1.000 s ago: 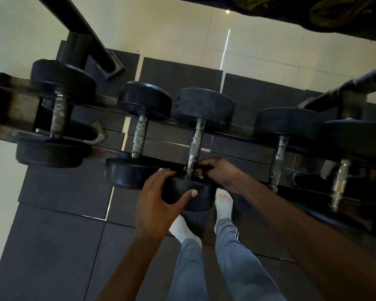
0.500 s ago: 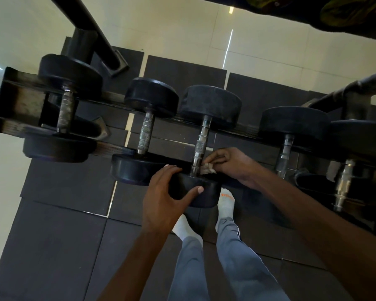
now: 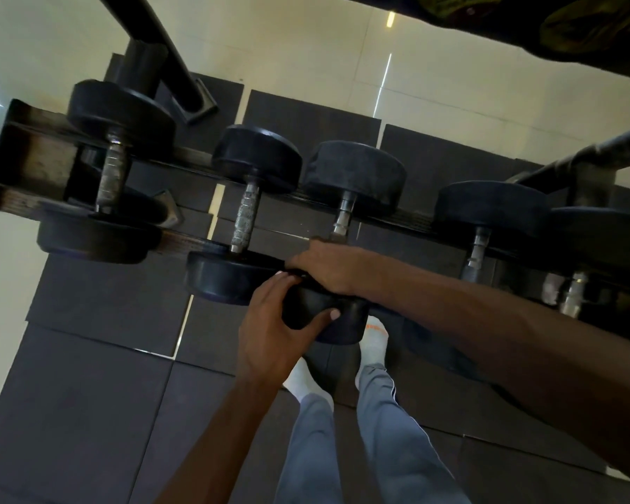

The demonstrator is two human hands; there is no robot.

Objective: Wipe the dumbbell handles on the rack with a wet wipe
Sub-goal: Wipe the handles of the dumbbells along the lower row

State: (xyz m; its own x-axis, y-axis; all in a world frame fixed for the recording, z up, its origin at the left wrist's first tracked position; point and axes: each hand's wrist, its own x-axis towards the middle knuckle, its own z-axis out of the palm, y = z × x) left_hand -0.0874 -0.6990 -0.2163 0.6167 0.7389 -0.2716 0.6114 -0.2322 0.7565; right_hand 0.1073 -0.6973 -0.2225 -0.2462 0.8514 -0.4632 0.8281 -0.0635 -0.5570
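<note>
- The third dumbbell's steel handle (image 3: 342, 218) ran away from us on the rack (image 3: 33, 169), only its far stretch showing beyond our right hand (image 3: 328, 265).
- That hand was curled over the near part of the handle; the wet wipe was hidden beneath it, so we judged rather than saw that it was wrapped there.
- Our left hand (image 3: 270, 329) clasped the near rubber head (image 3: 328, 318) just below the right hand, thumb across its face.
- To wipe well, we reckoned the right hand should slide along the full handle and twist round it, while the left kept the dumbbell from rolling.
- The neighbouring knurled handle (image 3: 246, 220), left of our hands, looked next.
</note>
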